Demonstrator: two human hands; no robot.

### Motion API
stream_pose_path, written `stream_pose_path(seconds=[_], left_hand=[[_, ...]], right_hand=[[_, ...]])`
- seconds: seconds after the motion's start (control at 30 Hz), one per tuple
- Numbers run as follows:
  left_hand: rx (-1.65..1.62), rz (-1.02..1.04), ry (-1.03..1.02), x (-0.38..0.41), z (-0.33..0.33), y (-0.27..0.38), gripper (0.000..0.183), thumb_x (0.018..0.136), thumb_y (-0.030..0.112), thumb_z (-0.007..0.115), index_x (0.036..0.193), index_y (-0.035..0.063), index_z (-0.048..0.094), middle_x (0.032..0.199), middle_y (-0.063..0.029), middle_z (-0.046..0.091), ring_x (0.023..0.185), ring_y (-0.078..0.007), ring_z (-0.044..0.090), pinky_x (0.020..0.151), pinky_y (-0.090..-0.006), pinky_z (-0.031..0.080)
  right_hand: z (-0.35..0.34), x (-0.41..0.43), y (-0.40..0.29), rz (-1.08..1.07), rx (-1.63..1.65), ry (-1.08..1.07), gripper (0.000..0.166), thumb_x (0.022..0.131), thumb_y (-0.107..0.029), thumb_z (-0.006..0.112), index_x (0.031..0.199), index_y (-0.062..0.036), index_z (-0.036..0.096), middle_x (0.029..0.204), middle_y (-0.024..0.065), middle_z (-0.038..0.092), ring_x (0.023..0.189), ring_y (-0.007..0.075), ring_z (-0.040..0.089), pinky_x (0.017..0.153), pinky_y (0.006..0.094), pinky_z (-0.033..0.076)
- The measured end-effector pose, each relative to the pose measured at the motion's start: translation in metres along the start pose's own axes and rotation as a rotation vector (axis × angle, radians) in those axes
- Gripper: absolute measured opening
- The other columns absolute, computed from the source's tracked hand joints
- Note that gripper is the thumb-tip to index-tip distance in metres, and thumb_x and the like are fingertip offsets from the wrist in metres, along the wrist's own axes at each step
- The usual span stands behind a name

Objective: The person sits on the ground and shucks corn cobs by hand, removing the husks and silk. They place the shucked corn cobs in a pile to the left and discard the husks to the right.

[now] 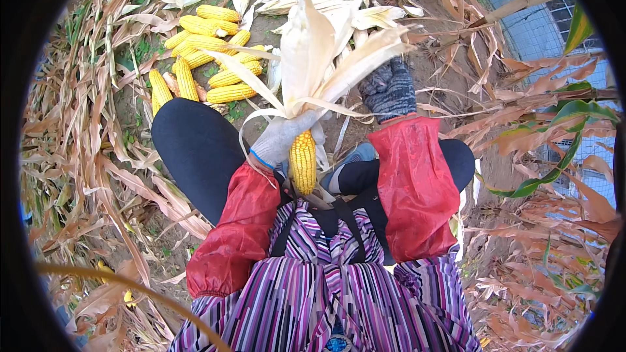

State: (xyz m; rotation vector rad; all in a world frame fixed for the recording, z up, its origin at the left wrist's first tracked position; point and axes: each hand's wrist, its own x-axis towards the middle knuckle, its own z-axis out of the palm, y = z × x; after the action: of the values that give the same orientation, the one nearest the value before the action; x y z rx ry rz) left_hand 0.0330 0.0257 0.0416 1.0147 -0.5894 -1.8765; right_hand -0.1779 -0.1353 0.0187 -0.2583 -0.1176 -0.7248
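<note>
My left hand [288, 138], in a pale knitted glove with a blue edge, is closed around an ear of corn [303, 164] near its husk end. The yellow kernels point towards my body, and the dry, opened husk leaves [305, 54] fan out away from me. My right hand [389, 89], in a dark grey knitted glove, is beside the outspread husk leaves on the right. Its fingers are partly hidden behind a leaf, so whether it grips one is not clear.
Husked yellow corn ears [205, 43] lie heaped on the soil beyond my left knee. Ears still in pale husks [337, 2] lie farther ahead. Dry corn stalks [98, 107] cover the ground on the left. Wire mesh [533, 24] and leaning corn leaves stand on the right.
</note>
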Motion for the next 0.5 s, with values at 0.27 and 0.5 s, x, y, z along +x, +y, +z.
stream_pose_path(seconds=[0.27,0.5], left_hand=[[-0.672,0.273,0.304,0.017,-0.033,-0.016,0.037,0.091,0.043,0.059,0.093,0.0063,0.057,0.065,-0.0014,0.057,0.065,-0.0190,0.057,0.064,-0.0355,0.051],[-0.717,0.262,0.233,0.014,-0.033,-0.016,0.039,0.091,0.045,0.059,0.094,0.0066,0.058,0.068,-0.0016,0.059,0.068,-0.0191,0.058,0.068,-0.0357,0.052]], right_hand=[[-0.013,-0.079,0.115,0.016,-0.679,0.806,0.041,0.089,-0.031,0.065,0.120,-0.0071,0.054,0.102,0.0068,0.066,0.097,0.0221,0.063,0.083,0.0366,0.053],[0.040,-0.089,0.144,0.600,-1.314,0.625,0.059,0.078,-0.027,0.079,0.122,0.0002,0.050,0.112,0.0097,0.064,0.102,0.0150,0.060,0.085,0.0278,0.048]])
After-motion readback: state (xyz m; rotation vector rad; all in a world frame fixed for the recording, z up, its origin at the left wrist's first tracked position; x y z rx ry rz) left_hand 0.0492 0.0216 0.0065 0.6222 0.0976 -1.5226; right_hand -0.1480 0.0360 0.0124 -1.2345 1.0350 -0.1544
